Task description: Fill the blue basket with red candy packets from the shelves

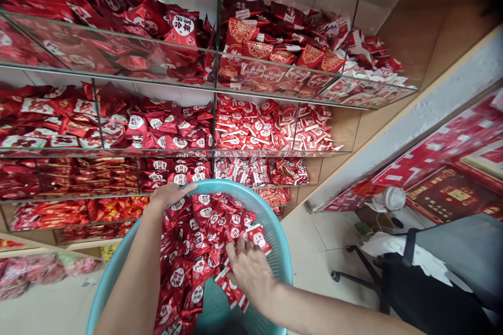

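Note:
A round turquoise plastic basket [283,251] holds many small shiny red wrapped packets [198,241] with white printed patches. My left hand [171,196] grips the basket's far rim, thumb stretched along the edge and the other fingers hidden behind it. Inside the basket, on the right, my right hand [249,269] has its fingers curled down around several red-and-white packets [258,238]; some stick out past the fingertips and others lie under the palm. Part of the basket's turquoise floor shows beside that hand.
Behind the basket rise shelves with clear dividers [215,115], filled with red packets [251,123]. A black office chair [408,282] stands at the right on the tiled floor [314,235]. Bagged packets [43,272] lie low at the left. Red boxes [456,193] are at the far right.

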`<action>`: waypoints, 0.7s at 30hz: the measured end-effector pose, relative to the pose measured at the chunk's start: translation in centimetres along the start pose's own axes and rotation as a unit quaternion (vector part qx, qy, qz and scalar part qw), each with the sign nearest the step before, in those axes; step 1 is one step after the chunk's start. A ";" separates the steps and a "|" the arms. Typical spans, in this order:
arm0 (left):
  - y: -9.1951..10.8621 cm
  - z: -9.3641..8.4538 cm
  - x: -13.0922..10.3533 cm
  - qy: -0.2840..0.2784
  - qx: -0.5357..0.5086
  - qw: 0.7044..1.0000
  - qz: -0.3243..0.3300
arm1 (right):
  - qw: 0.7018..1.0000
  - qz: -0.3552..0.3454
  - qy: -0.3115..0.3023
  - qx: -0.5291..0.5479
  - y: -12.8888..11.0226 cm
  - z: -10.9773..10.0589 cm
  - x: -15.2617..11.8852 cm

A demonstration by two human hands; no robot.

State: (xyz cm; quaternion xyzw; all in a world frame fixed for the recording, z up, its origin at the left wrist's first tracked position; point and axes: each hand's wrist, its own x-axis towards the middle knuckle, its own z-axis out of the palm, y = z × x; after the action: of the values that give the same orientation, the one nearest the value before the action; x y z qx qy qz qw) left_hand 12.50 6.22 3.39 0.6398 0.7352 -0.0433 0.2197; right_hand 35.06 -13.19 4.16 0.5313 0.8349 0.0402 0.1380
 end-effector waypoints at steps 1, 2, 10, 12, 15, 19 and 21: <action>0.0 -0.1 -0.1 -0.002 0.001 1.000 0.001 | 1.000 -0.005 0.004 -0.008 -0.1 0.1 -0.1; 0.1 -0.2 -0.2 -0.003 0.001 1.000 0.002 | 1.000 -0.011 0.006 -0.016 -0.2 0.2 -0.1; 0.1 -0.2 -0.2 0.005 0.000 1.000 0.000 | 1.000 -0.005 -0.008 0.006 -0.5 0.1 0.2; 0.0 -0.1 0.0 0.003 -0.001 1.000 0.000 | 1.000 0.001 -0.011 0.017 -0.5 0.1 0.1; -0.1 0.1 0.1 0.005 0.001 1.000 -0.003 | 1.000 0.010 -0.004 0.017 -0.2 -0.5 -0.2; -0.1 0.1 0.0 -0.001 -0.002 1.000 -0.006 | 0.998 0.044 0.023 0.023 1.7 -1.9 -0.4; -0.1 0.0 -0.1 -0.005 -0.006 1.000 -0.003 | 0.996 0.082 0.027 0.028 3.1 -2.3 -0.3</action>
State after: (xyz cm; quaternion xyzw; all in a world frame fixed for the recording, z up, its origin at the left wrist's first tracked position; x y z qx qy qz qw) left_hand 12.43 6.12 3.37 0.6357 0.7365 -0.0432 0.2270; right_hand 37.25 -11.89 7.09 0.6005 0.7926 0.0423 0.0973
